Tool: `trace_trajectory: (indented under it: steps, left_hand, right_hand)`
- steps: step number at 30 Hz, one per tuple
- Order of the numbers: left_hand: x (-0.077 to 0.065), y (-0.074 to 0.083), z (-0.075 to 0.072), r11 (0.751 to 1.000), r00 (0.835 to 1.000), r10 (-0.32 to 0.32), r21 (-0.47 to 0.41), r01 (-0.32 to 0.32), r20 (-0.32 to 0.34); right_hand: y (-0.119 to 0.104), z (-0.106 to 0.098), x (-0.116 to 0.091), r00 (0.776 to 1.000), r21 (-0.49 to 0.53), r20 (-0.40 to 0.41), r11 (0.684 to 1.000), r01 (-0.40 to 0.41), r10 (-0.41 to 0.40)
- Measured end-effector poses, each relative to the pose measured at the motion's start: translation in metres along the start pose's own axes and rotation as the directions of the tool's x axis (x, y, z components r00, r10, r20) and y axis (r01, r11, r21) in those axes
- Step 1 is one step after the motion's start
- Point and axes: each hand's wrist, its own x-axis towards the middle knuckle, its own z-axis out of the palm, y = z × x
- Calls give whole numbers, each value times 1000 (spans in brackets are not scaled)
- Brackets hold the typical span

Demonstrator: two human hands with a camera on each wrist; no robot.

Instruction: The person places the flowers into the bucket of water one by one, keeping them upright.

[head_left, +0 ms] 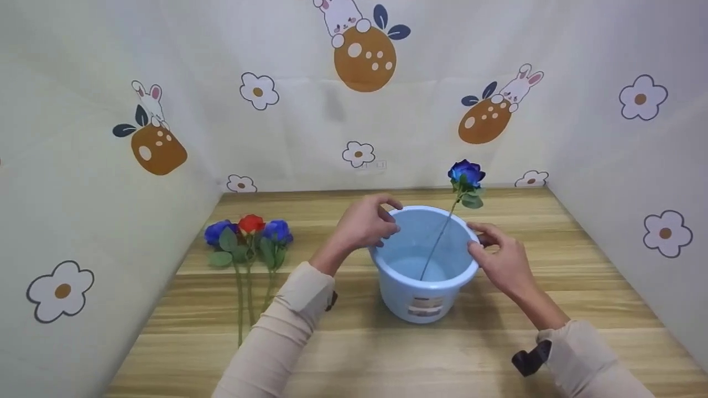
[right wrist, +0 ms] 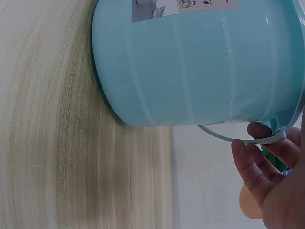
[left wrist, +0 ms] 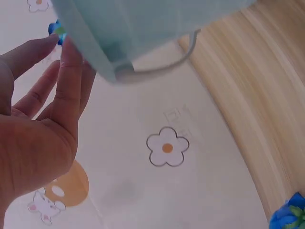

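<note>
A light blue bucket [head_left: 420, 301] stands upright on the wooden table, a label on its front. One blue rose [head_left: 466, 174] leans inside it, stem end on the bottom and bloom above the far right rim. At the left rim is my left hand [head_left: 365, 221], its fingers loosely bent and spread; the left wrist view has the fingertips close beside the rim. On the opposite side my right hand [head_left: 504, 260] holds the bucket by its rim. The right wrist view puts those fingers around the spot where the thin handle [right wrist: 224, 137] joins the rim.
Left of the bucket lie a red rose [head_left: 251, 223] and two blue roses [head_left: 221, 232], stems toward the table's front. Behind and beside the wooden table [head_left: 354, 354] hang pale cloth walls [head_left: 298, 132] printed with flowers, rabbits and oranges.
</note>
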Motion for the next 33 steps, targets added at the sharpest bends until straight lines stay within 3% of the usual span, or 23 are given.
trace_trajectory:
  steps: [9,21,26,33]
  left_hand:
    - [-13,-19,-29,993,999,-1,-120,-4,-39]
    - [-26,-54,-62,994,995,-56,-103,48,-81]
    - [-32,-77,-73,993,994,-81,-89,74,-80]
    - [-43,-113,-84,985,983,-170,-17,169,-70]
  right_hand:
    - [0,-1,-1,1000,1,25,1000,-4,4]
    - [-1,-3,-1,1000,-25,12,999,21,-20]
    - [1,-4,-2,1000,-33,25,999,18,-17]
    - [0,-3,-1,999,-31,23,999,26,-26]
